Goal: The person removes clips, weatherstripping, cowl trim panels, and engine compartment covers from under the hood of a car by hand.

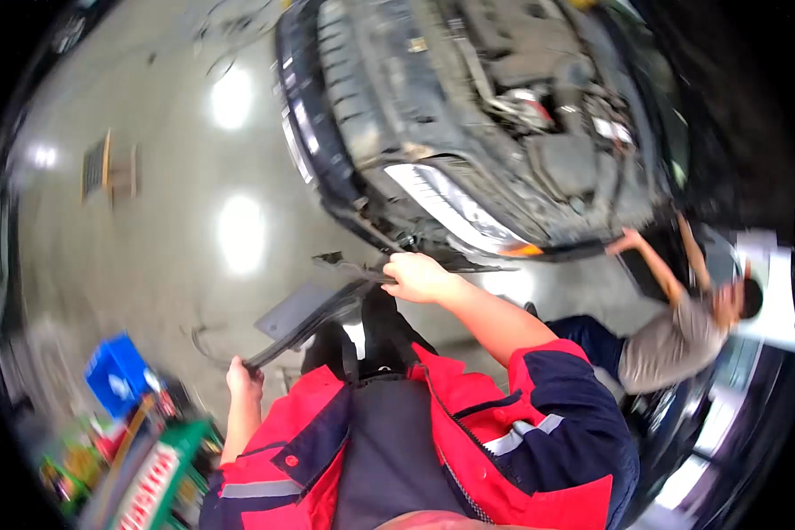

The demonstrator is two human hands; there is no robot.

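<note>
Dark strip (pixel 309 323) slanted between two hands
Left hand (pixel 244 378), held low, grips one end; right hand (pixel 420 276), arm stretched across, clasps the other beside the car (pixel 495 141).

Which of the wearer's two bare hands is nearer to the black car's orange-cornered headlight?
The right hand, at the upper end of the long black strip, below the headlight; the left hand holds the lower end, farther away.

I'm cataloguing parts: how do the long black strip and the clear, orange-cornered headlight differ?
The long black strip looks dark; the clear, orange-cornered headlight looks bright and glassy. The strip is held at its lower end by the bare left grip, while the headlight sits in the front of the dark car. Both are elongated.
</note>
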